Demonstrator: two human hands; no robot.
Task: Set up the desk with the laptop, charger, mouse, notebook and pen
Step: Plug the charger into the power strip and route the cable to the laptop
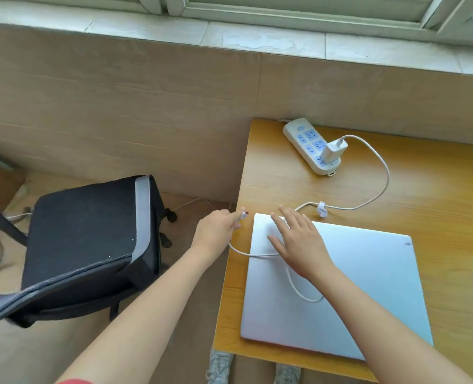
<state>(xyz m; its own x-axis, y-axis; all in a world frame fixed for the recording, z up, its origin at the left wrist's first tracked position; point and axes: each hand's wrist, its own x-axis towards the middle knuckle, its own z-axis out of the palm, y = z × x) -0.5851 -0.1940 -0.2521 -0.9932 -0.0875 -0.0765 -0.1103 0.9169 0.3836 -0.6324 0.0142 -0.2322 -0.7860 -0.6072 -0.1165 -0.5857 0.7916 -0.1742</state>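
Observation:
A closed silver laptop lies flat on the wooden desk. A white charger block is plugged into a white power strip at the desk's back left. Its white cable loops across the desk and over the laptop lid. My left hand holds the cable's plug end just off the laptop's far left corner. My right hand rests flat, fingers spread, on the laptop lid. No mouse, notebook or pen is in sight.
A black backpack with a grey edge stands on the floor left of the desk. The desk's left edge runs beside my left hand. A tiled window sill and wall lie behind. My shoes show below the desk's front edge.

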